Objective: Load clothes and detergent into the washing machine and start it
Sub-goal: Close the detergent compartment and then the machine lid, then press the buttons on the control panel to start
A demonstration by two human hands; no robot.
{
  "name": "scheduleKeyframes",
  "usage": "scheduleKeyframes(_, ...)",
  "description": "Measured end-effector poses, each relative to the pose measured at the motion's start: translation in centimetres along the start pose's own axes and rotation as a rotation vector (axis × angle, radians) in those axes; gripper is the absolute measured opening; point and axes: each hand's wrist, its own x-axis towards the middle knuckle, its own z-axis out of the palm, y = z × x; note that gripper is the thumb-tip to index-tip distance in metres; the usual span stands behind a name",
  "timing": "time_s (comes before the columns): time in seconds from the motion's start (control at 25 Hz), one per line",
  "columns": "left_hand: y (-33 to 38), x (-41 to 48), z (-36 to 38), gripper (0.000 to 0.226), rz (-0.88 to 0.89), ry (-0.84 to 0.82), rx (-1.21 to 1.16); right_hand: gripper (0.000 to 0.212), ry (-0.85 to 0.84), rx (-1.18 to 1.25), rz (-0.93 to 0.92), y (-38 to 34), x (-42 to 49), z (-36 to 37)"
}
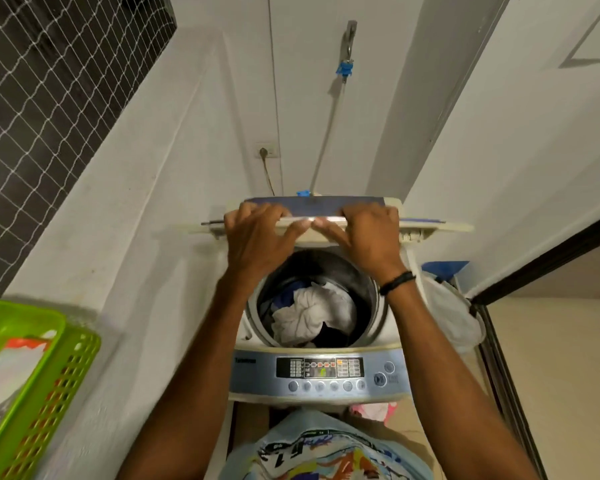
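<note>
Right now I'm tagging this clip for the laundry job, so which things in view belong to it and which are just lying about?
Belongs to the job: lid, gripped by left hand and right hand; clothes in the drum; control panel.
Just lying about: green basket (untouched, contents unclear); white plastic bag; netting; pink item on the floor.

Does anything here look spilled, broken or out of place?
Nothing stands out. The clothes lie inside the drum, the left hand and right hand grip the raised lid, and the control panel shows no spill.
</note>
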Motion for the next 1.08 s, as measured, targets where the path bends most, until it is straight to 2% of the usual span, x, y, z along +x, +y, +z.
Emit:
scheduleKeyframes(0.24,-1.8,-8.2,3.8,0.042,0.038,-0.039,0.000,0.062,-0.131,0.067,0.057,0.0,-8.7,2.6)
scheduleKeyframes(0.4,-3.3,-12.8,7.4,0.038,0.027,-0.196,-0.033,0.048,-0.334,0.137,0.109,0.5,-13.7,5.7)
scheduleKeyframes(0.56,-4.4,-16.6,12.2,0.034,-0.058,-0.316,-0.006,0.045,-0.497,0.094,0.135,1.5,-18.0,10.5)
scheduleKeyframes(0.68,-4.8,-18.3,14.9,0.028,-0.089,-0.325,0.032,0.027,-0.487,0.095,0.177,2.2,-20.4,13.5)
scheduleKeyframes(0.8,-4.6,-18.5,15.5,0.023,-0.107,-0.274,0.002,0.029,-0.430,0.180,0.191,2.6,-20.7,14.1)
scheduleKeyframes(0.92,-4.7,-19.7,15.7,0.039,-0.108,-0.277,-0.048,0.045,-0.365,0.341,0.210,3.0,-21.7,13.6)
scheduleKeyframes(1.0,-4.6,-21.6,15.8,0.066,-0.157,-0.302,-0.126,0.052,-0.304,0.403,0.229,3.3,-23.0,12.9)
scheduleKeyframes(1.08,-4.4,-23.9,15.7,0.093,-0.262,-0.312,-0.185,0.046,-0.247,0.375,0.295,3.5,-24.6,11.5)
